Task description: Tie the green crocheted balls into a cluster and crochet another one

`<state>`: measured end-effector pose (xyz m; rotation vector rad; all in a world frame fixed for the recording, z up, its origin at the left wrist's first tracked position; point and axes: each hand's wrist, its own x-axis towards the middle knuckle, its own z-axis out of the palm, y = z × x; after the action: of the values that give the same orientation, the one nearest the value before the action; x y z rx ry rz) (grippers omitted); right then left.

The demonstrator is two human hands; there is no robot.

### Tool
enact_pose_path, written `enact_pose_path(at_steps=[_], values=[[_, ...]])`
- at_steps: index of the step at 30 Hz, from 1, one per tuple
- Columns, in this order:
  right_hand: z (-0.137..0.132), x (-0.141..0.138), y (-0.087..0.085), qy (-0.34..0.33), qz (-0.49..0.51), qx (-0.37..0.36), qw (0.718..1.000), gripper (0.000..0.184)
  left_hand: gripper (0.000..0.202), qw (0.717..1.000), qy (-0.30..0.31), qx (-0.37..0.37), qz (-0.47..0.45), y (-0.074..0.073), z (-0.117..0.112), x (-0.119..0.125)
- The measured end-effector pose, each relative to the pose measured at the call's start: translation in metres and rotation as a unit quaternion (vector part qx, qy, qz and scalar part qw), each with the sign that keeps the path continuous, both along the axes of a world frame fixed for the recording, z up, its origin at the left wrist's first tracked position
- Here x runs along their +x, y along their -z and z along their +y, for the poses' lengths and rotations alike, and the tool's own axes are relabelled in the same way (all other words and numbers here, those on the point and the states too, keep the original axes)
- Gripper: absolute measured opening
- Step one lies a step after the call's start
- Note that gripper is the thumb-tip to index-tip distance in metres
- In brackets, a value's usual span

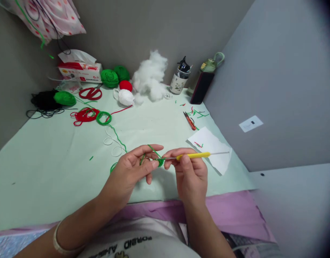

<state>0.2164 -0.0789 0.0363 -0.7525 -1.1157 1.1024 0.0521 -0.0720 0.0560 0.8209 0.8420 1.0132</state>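
Between thumb and fingers, my left hand (136,163) pinches a small green crochet piece (161,162), with green yarn (154,149) running over its index finger. My right hand (190,172) is closed on a crochet hook (196,155) with a yellow handle and a metal shaft at each end. The hook's left end meets the green piece; the exact stitch is too small to make out. From my left hand the green strand trails back to a green yarn coil (104,118) on the table.
Red thread snips (190,122) and torn white paper (212,150) lie to the right, near yarn scraps. At the back are red scissors (90,94), yarn balls (109,78), white stuffing (151,79), a pen cup (179,81), a bottle (208,66) and a tissue box (81,71).
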Motion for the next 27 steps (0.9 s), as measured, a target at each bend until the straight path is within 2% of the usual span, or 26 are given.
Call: enact_pose_path(at_steps=[3,7,9,12,14,16,19,20,21,24,26,27], values=[[-0.002,0.001,-0.002,0.008,-0.021,0.015,1.0,0.023,0.025,0.999,-0.012,0.019,0.025,0.0,0.0,-0.002],[-0.009,-0.001,-0.003,0.074,-0.146,0.1,0.981,0.024,0.028,0.993,-0.04,0.054,0.096,0.0,-0.001,-0.003],[-0.011,-0.001,-0.004,0.099,-0.226,0.184,0.951,0.025,0.029,0.986,-0.063,0.07,0.135,0.001,-0.003,-0.001],[-0.012,-0.001,-0.004,0.124,-0.354,0.288,0.881,0.024,0.035,0.98,-0.086,0.08,0.159,0.001,-0.005,0.003],[-0.012,0.0,-0.005,0.143,-0.41,0.309,0.846,0.023,0.039,0.981,-0.092,0.074,0.151,0.001,-0.005,0.004],[-0.014,0.001,-0.004,0.155,-0.44,0.312,0.828,0.025,0.04,0.989,-0.077,0.058,0.115,-0.001,-0.004,0.005],[-0.017,0.001,-0.001,0.178,-0.471,0.31,0.806,0.036,0.038,1.0,-0.016,-0.007,-0.006,-0.003,-0.001,0.002],[-0.017,0.001,0.0,0.178,-0.471,0.306,0.808,0.04,0.037,0.998,0.005,-0.04,-0.049,-0.003,0.0,0.001],[-0.017,0.001,0.001,0.173,-0.455,0.296,0.822,0.041,0.036,0.994,0.023,-0.07,-0.085,-0.003,0.001,0.0],[-0.015,0.0,0.0,0.156,-0.318,0.214,0.91,0.029,0.031,0.985,0.042,-0.109,-0.13,-0.003,0.004,-0.004],[-0.011,-0.002,-0.002,0.141,-0.185,0.136,0.963,0.025,0.028,0.988,0.028,-0.09,-0.122,-0.003,0.004,-0.005],[-0.008,-0.003,-0.003,0.12,-0.126,0.104,0.979,0.025,0.027,0.991,0.019,-0.074,-0.111,-0.003,0.004,-0.005]])
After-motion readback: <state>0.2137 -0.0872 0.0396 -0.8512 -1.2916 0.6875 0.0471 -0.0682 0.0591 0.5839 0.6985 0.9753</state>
